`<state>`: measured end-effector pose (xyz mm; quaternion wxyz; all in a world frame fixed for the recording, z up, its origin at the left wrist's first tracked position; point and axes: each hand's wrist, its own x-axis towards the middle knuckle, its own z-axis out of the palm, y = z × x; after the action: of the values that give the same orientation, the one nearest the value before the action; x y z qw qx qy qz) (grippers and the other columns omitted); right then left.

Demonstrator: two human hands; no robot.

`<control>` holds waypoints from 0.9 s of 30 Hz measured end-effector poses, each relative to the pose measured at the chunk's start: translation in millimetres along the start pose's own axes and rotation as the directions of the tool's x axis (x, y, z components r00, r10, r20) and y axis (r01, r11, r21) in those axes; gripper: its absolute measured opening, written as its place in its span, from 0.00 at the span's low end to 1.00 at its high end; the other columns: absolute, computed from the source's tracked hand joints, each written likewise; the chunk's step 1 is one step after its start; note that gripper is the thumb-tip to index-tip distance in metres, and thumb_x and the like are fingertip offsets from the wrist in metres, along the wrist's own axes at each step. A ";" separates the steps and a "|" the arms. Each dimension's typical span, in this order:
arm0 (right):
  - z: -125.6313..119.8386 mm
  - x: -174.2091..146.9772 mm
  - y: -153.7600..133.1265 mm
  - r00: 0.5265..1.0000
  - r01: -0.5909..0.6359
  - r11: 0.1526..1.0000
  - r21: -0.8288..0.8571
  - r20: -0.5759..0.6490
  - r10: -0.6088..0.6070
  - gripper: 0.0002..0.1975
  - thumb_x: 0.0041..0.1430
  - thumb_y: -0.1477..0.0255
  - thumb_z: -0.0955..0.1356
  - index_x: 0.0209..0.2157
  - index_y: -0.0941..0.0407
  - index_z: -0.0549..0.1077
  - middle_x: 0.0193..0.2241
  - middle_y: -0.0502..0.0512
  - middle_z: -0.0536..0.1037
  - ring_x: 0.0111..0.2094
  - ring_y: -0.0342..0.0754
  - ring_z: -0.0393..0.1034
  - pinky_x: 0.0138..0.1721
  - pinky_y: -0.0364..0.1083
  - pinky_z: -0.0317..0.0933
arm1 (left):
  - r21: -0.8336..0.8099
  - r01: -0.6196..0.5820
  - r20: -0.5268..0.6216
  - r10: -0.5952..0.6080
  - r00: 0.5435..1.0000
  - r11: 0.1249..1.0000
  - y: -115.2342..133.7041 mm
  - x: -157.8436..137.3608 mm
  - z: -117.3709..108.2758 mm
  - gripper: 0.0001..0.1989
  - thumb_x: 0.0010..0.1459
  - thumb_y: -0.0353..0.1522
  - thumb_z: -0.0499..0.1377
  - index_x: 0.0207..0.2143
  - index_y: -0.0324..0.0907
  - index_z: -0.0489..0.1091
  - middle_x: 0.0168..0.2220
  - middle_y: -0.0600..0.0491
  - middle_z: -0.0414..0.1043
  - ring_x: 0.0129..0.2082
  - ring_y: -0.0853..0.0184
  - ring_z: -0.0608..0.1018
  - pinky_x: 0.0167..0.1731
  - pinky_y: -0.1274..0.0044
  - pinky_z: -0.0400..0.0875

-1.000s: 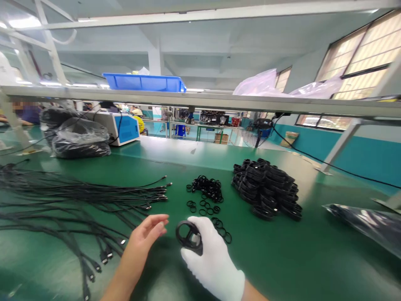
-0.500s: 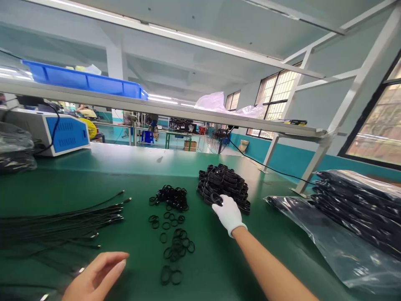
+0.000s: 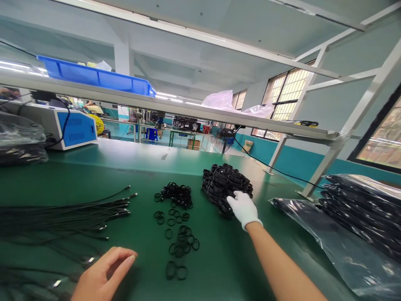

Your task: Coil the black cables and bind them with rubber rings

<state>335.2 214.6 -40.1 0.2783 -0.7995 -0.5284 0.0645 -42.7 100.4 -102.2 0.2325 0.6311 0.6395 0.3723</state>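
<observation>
My right hand (image 3: 244, 208), in a white glove, rests at the front right of a heap of black coiled cables (image 3: 224, 179). Its fingers are apart, and the fingertips touch or nearly touch the heap; a dark coil (image 3: 225, 207) lies just left of them. My bare left hand (image 3: 105, 274) hovers low at the lower left, thumb and forefinger tips together, with nothing visible between them. Beside it, straight black cables (image 3: 94, 207) with metal plugs stretch in from the left. Between the hands lie small black rings (image 3: 183, 242), some loose, others in a small pile (image 3: 177, 194).
Stacked clear bags of black goods (image 3: 360, 217) occupy the right side of the green table (image 3: 138, 163). At the back left stand a blue-and-white machine (image 3: 77, 129) and a plastic bag (image 3: 21, 138). A shelf (image 3: 188, 108) spans overhead, carrying a blue tray (image 3: 97, 79).
My right hand has shifted slightly right, away from the dark coil that was at its fingertips; that coil now sits at the heap's front. My left thumb and forefinger have closed together. The view has turned slightly left.
</observation>
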 end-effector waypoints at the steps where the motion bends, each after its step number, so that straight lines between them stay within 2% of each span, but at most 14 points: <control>1: -9.3 1.7 -3.2 1.000 0.002 0.999 0.042 -0.031 -0.001 0.23 0.56 0.64 0.61 0.51 0.60 0.65 0.47 0.64 0.69 0.49 0.54 0.65 0.49 0.52 0.56 | -0.002 -0.008 0.010 0.008 1.000 1.000 1.5 0.1 -0.1 0.17 0.50 0.50 0.55 0.30 0.49 0.73 0.33 0.57 0.76 0.37 0.61 0.76 0.35 0.78 0.70; 4: -27.2 -6.0 -24.7 0.997 0.069 0.979 0.191 -0.053 -0.060 0.23 0.56 0.65 0.59 0.52 0.59 0.65 0.48 0.63 0.70 0.49 0.52 0.66 0.49 0.49 0.57 | -0.014 -0.015 0.034 0.016 0.999 1.000 9.4 0.8 -0.9 0.14 0.52 0.47 0.55 0.30 0.49 0.73 0.33 0.56 0.76 0.36 0.61 0.76 0.34 0.78 0.69; 7: -20.3 -41.7 -63.9 0.975 0.198 0.908 0.369 0.021 -0.221 0.22 0.55 0.63 0.60 0.50 0.57 0.67 0.47 0.59 0.72 0.48 0.49 0.67 0.47 0.45 0.60 | -0.060 -0.050 0.037 0.052 0.998 0.997 22.6 -3.8 -2.0 0.11 0.55 0.41 0.55 0.30 0.46 0.73 0.32 0.54 0.75 0.35 0.62 0.75 0.34 0.76 0.67; 11: 19.7 -121.3 -110.4 0.913 0.266 0.811 0.522 0.134 -0.386 0.24 0.52 0.58 0.64 0.49 0.53 0.67 0.45 0.58 0.73 0.45 0.53 0.69 0.46 0.51 0.62 | -0.055 -0.104 -0.039 0.102 0.994 0.993 37.4 -16.8 -2.7 0.08 0.56 0.33 0.54 0.31 0.42 0.72 0.30 0.51 0.73 0.31 0.64 0.74 0.32 0.76 0.67; 13: 46.1 -158.8 -118.2 0.855 0.346 0.765 0.543 0.155 -0.496 0.22 0.51 0.58 0.63 0.47 0.51 0.69 0.44 0.58 0.73 0.43 0.53 0.70 0.44 0.53 0.64 | 0.020 -0.090 -0.078 0.091 0.993 0.996 38.9 -21.3 -7.4 0.07 0.56 0.31 0.54 0.31 0.42 0.72 0.30 0.52 0.73 0.30 0.66 0.74 0.31 0.78 0.67; 15: 72.0 -185.5 -115.8 0.804 0.453 0.723 0.522 0.112 -0.584 0.21 0.51 0.57 0.63 0.45 0.51 0.70 0.45 0.58 0.73 0.44 0.56 0.69 0.46 0.56 0.63 | 0.119 -0.071 -0.103 0.084 0.991 0.990 35.8 -23.2 -19.5 0.06 0.57 0.31 0.55 0.32 0.44 0.72 0.31 0.54 0.73 0.31 0.67 0.74 0.32 0.78 0.67; 17: 92.2 -199.0 -107.8 0.751 0.533 0.702 0.473 0.119 -0.650 0.20 0.50 0.58 0.62 0.44 0.50 0.72 0.43 0.58 0.75 0.45 0.58 0.69 0.45 0.59 0.63 | 0.235 -0.033 -0.127 0.064 0.990 0.971 26.8 -20.5 -39.8 0.07 0.57 0.31 0.54 0.32 0.44 0.72 0.32 0.54 0.73 0.33 0.67 0.74 0.35 0.78 0.67; 20: 106.1 -201.4 -96.0 0.691 0.593 0.693 0.410 0.183 -0.700 0.19 0.53 0.59 0.61 0.46 0.48 0.71 0.45 0.56 0.74 0.46 0.58 0.69 0.44 0.58 0.65 | 0.409 0.105 -0.196 -0.025 0.980 0.907 1.0 -3.1 -76.9 0.08 0.59 0.30 0.53 0.34 0.42 0.72 0.34 0.53 0.73 0.37 0.65 0.74 0.39 0.73 0.67; 23: 106.5 -198.5 -92.7 0.677 0.609 0.694 0.385 0.204 -0.707 0.19 0.55 0.59 0.61 0.48 0.47 0.70 0.47 0.55 0.73 0.47 0.57 0.69 0.44 0.56 0.66 | 0.536 0.255 -0.274 -0.119 0.954 0.805 -29.5 25.5 -105.4 0.09 0.61 0.34 0.54 0.41 0.39 0.69 0.41 0.50 0.71 0.40 0.65 0.74 0.41 0.68 0.69; 27: 103.4 -200.4 -96.3 0.644 0.638 0.662 0.395 0.198 -0.739 0.19 0.57 0.59 0.60 0.48 0.47 0.70 0.46 0.55 0.74 0.47 0.56 0.69 0.42 0.53 0.67 | 0.647 0.351 -0.338 -0.159 0.928 0.677 -56.1 57.1 -121.3 0.13 0.61 0.35 0.54 0.47 0.40 0.66 0.48 0.48 0.68 0.43 0.63 0.73 0.42 0.66 0.70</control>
<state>129.4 104.7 -115.5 0.2991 -0.4604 -0.8191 0.1663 -176.7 138.4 -61.0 -0.0562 0.5223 0.8385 0.1448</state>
